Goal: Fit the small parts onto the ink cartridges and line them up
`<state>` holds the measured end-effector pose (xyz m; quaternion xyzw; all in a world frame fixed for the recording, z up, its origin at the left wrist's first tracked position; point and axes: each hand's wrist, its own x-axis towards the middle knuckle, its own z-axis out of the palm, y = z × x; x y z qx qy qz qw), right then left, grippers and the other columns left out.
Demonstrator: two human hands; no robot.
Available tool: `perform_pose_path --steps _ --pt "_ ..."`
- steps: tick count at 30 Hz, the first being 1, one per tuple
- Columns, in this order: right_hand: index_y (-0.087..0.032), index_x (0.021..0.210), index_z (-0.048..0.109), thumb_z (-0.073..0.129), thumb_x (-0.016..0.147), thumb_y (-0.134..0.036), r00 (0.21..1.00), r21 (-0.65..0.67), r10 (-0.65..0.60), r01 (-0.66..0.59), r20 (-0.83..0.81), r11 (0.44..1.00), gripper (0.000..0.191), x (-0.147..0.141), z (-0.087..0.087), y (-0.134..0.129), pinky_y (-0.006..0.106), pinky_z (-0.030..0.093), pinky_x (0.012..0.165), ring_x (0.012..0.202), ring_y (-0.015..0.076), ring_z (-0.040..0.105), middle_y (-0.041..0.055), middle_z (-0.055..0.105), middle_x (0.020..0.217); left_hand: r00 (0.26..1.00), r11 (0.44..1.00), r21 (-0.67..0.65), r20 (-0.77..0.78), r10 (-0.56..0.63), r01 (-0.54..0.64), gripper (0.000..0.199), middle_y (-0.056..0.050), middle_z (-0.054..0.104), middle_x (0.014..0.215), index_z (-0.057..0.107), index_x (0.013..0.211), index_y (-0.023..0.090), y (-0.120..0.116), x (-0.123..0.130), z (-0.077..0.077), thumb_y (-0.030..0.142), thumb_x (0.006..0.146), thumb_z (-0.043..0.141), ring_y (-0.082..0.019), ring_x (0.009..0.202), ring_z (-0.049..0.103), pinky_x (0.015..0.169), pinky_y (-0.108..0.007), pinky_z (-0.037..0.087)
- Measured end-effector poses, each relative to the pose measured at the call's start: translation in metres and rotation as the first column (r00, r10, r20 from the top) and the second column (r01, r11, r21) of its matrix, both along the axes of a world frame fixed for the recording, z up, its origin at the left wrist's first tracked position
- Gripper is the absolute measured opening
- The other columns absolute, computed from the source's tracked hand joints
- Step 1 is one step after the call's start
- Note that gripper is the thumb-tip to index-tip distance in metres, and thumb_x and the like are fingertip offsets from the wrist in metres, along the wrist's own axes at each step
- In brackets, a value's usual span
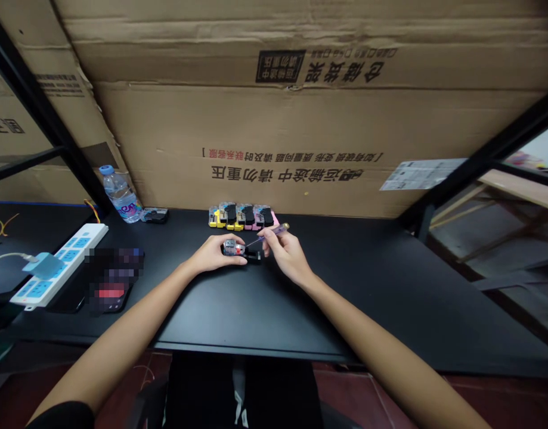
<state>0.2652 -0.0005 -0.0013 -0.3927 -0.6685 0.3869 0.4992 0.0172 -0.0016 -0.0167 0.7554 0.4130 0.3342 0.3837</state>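
My left hand is closed around a small grey and black device with a red spot, gripping it between thumb and fingers just above the black table. A black part sticks out at the device's right end. Between the fingers of my right hand is a screwdriver with a clear purplish handle. Its thin shaft slants down to the left, and the tip is at or close to the device; contact is too small to make out. Behind my hands stands a row of several similar small devices in black, yellow and pink.
A large cardboard sheet walls off the table's back. Leftward are a water bottle, another black device, a white power strip with a blue plug, and phones. Black metal frame posts rise at both sides.
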Motion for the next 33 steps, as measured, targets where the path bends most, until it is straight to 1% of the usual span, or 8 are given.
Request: perform_pose_path --steps 4,8,11,16,18,25,30,33 --pt "-0.020 0.092 0.072 0.068 0.091 -0.082 1.000 -0.030 -0.017 0.017 -0.002 0.999 0.063 -0.002 0.001 -0.001 0.032 0.058 0.058 0.054 0.0173 0.064 0.0022 0.069 0.068 1.000 0.999 -0.030 0.004 -0.031 0.031 0.052 -0.003 0.078 0.093 0.080 0.110 0.016 0.003 0.002 -0.004 0.058 0.081 0.089 -0.020 0.085 0.071 0.086 -0.032 0.055" --pt "-0.019 0.088 0.072 0.072 0.089 -0.081 1.000 -0.043 -0.029 0.029 0.006 0.999 0.062 -0.001 0.002 0.001 0.032 0.059 0.056 0.053 0.0177 0.066 0.0035 0.071 0.067 0.999 0.999 -0.036 0.016 -0.029 0.030 0.053 -0.004 0.078 0.095 0.080 0.110 0.015 0.005 0.001 -0.008 0.057 0.079 0.090 -0.021 0.087 0.071 0.088 -0.032 0.055" --pt "-0.019 0.085 0.072 0.072 0.089 -0.081 0.999 -0.010 -0.025 0.025 0.028 1.000 0.062 0.000 0.003 0.004 0.034 0.061 0.058 0.055 0.0192 0.068 0.0051 0.073 0.067 0.999 0.999 -0.034 0.022 -0.035 0.036 0.054 -0.004 0.078 0.096 0.080 0.110 0.015 0.006 0.001 -0.009 0.057 0.079 0.090 -0.021 0.089 0.072 0.089 -0.033 0.056" --pt "-0.021 0.088 0.074 0.070 0.091 -0.080 0.988 0.036 0.082 -0.087 0.132 0.996 0.059 -0.002 0.009 0.013 0.037 0.064 0.059 0.058 0.0206 0.070 0.0049 0.074 0.070 0.998 0.997 -0.055 0.031 -0.061 0.063 0.054 -0.005 0.079 0.098 0.080 0.113 0.015 0.006 0.001 -0.009 0.057 0.079 0.090 -0.023 0.090 0.072 0.090 -0.035 0.057" --pt "-0.022 0.088 0.074 0.069 0.093 -0.078 0.980 0.062 0.088 -0.101 0.180 0.993 0.057 -0.003 0.011 0.015 0.036 0.063 0.059 0.058 0.0204 0.070 0.0042 0.074 0.069 0.998 0.996 -0.056 0.024 -0.062 0.063 0.054 -0.005 0.079 0.097 0.080 0.112 0.015 0.006 0.001 -0.009 0.057 0.079 0.090 -0.023 0.089 0.072 0.090 -0.035 0.057" --pt "-0.023 0.078 0.072 0.073 0.092 -0.075 0.972 0.255 -0.136 0.084 0.193 0.963 0.054 -0.010 0.002 0.012 0.038 0.060 0.059 0.056 0.0218 0.067 0.0047 0.072 0.063 0.999 0.998 -0.039 0.012 -0.045 0.045 0.051 -0.005 0.078 0.096 0.081 0.109 0.015 0.004 0.002 -0.007 0.056 0.079 0.089 -0.022 0.088 0.071 0.088 -0.034 0.057" --pt "-0.024 0.070 0.066 0.074 0.091 -0.076 0.967 0.250 -0.189 0.143 0.171 0.958 0.057 -0.015 -0.005 0.009 0.036 0.059 0.058 0.053 0.0201 0.064 0.0027 0.068 0.059 0.998 0.997 -0.049 0.025 -0.052 0.054 0.052 -0.005 0.079 0.097 0.080 0.110 0.014 0.004 0.003 -0.007 0.056 0.080 0.089 -0.022 0.088 0.071 0.090 -0.035 0.057" --pt "-0.024 0.072 0.067 0.073 0.091 -0.078 0.967 0.236 -0.197 0.156 0.160 0.959 0.057 -0.015 -0.003 0.008 0.035 0.059 0.057 0.055 0.0203 0.065 0.0032 0.070 0.061 0.999 0.998 -0.051 0.018 -0.048 0.049 0.053 -0.005 0.079 0.096 0.081 0.111 0.014 0.004 0.002 -0.007 0.056 0.080 0.089 -0.022 0.087 0.071 0.090 -0.036 0.058"
